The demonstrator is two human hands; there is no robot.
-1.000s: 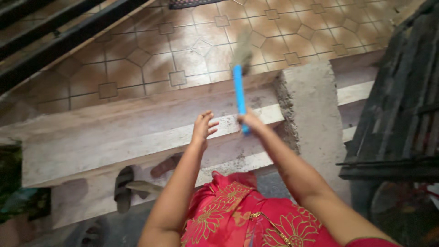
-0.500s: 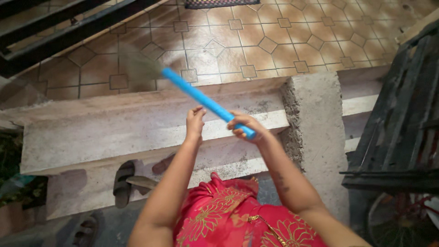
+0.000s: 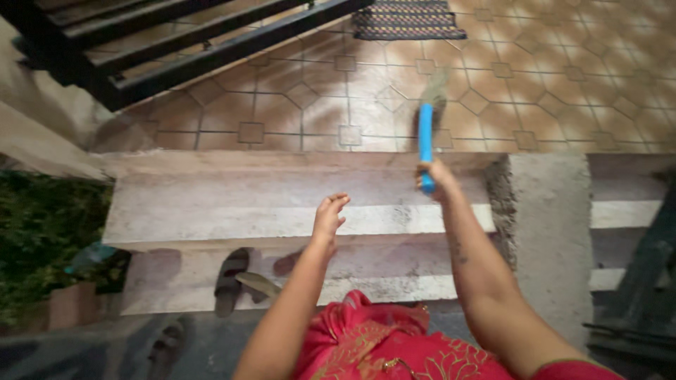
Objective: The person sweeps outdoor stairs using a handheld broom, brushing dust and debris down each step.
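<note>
My right hand (image 3: 435,176) grips the lower end of a broom with a blue handle (image 3: 425,139). The handle points away from me, and its grass bristles (image 3: 435,91) blur over the tiled floor (image 3: 303,105) beyond the top step. My left hand (image 3: 329,214) hovers open above the pale stone steps (image 3: 246,204), fingers spread and holding nothing. Dark dust specks lie on the step near the broom hand.
A rough concrete block (image 3: 546,211) stands to the right of the steps. Sandals (image 3: 236,281) lie on the lower step. A dark metal gate (image 3: 176,42) runs along the upper left, a striped mat (image 3: 408,21) lies at the top, and plants (image 3: 39,232) grow at the left.
The broom has swung from pointing up-left back to pointing straight away, over to the right. My left hand dropped lower and opened out. The view shifted left and up.
</note>
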